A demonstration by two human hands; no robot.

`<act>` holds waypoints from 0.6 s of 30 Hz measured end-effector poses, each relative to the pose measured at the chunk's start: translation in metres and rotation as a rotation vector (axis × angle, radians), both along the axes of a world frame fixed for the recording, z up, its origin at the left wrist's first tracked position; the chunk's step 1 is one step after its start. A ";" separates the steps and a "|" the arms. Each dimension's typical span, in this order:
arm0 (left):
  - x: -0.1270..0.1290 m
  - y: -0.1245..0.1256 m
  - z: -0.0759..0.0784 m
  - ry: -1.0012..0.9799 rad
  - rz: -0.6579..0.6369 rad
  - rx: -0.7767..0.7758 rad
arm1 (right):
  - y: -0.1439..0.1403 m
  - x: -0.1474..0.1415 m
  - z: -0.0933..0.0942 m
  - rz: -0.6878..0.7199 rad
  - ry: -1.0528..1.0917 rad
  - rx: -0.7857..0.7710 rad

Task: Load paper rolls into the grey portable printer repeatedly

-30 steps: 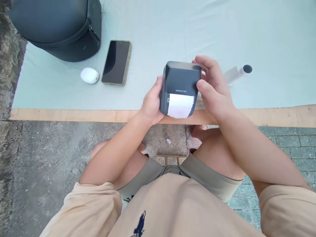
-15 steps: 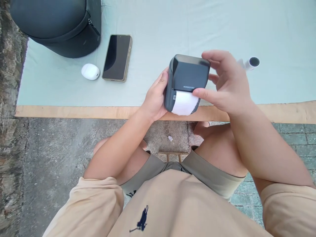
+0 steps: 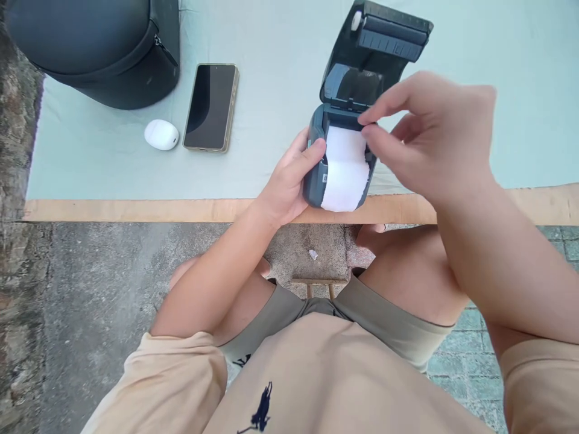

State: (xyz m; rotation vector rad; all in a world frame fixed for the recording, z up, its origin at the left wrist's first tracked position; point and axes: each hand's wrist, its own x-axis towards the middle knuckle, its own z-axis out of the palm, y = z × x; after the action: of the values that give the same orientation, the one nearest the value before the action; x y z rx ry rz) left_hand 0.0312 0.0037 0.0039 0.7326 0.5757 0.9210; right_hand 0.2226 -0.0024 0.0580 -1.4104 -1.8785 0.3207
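A small dark grey label printer is held above the table's near edge. Its lid stands swung up and away from me. A white paper roll fills the opened body, its sheet hanging over the front. My left hand grips the printer's left side, thumb on the top rim. My right hand hovers over the right side, with thumb and forefinger pinched at the upper right corner of the paper.
A dark phone lies face up on the pale green table cover. A white earbud case sits left of it. A large dark zipped case stands at the back left. The wooden table edge runs below.
The printer's lid was closed and now stands flipped up. My right hand left the lid and moved onto the paper roll. The white tube at the right is now hidden.
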 end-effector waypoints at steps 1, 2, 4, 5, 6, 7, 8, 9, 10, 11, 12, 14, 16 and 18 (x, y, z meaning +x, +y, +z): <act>0.000 -0.001 0.001 -0.010 0.001 -0.014 | 0.004 0.001 0.001 0.003 -0.160 -0.064; -0.001 -0.001 0.002 -0.017 0.001 -0.024 | 0.008 0.002 0.002 0.008 -0.290 -0.129; -0.001 -0.002 0.002 -0.022 0.002 -0.032 | 0.018 0.003 0.002 0.025 -0.427 -0.231; -0.001 -0.001 0.001 -0.021 0.001 -0.031 | 0.022 0.004 0.002 0.043 -0.448 -0.260; -0.001 -0.001 0.001 -0.021 0.002 -0.030 | 0.024 0.006 0.002 0.071 -0.450 -0.270; 0.000 -0.001 0.000 -0.019 0.009 -0.031 | 0.025 0.007 0.002 0.101 -0.439 -0.266; 0.000 -0.001 0.000 -0.017 0.022 -0.038 | 0.024 0.009 0.003 0.128 -0.411 -0.253; 0.001 -0.001 0.000 -0.013 0.039 -0.052 | 0.022 0.011 0.004 0.147 -0.356 -0.242; 0.002 -0.001 0.000 -0.008 0.058 -0.073 | 0.018 0.013 0.006 0.155 -0.263 -0.239; 0.002 -0.001 0.001 -0.004 0.074 -0.096 | 0.014 0.014 0.008 0.149 -0.134 -0.244; 0.003 -0.001 0.001 -0.002 0.085 -0.118 | 0.010 0.016 0.010 0.134 0.028 -0.249; 0.004 0.000 0.003 -0.007 0.090 -0.149 | 0.005 0.021 0.011 0.090 0.397 -0.243; 0.004 0.001 0.004 -0.018 0.086 -0.151 | 0.004 0.027 0.008 0.064 0.657 -0.245; 0.003 0.001 0.003 -0.029 0.081 -0.127 | 0.008 0.034 -0.001 0.052 0.707 -0.288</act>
State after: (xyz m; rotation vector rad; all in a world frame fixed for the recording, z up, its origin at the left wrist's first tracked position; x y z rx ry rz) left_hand 0.0345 0.0049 0.0071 0.5842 0.6355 0.9594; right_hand 0.2565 0.0054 0.0571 -1.2036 -1.3123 1.0041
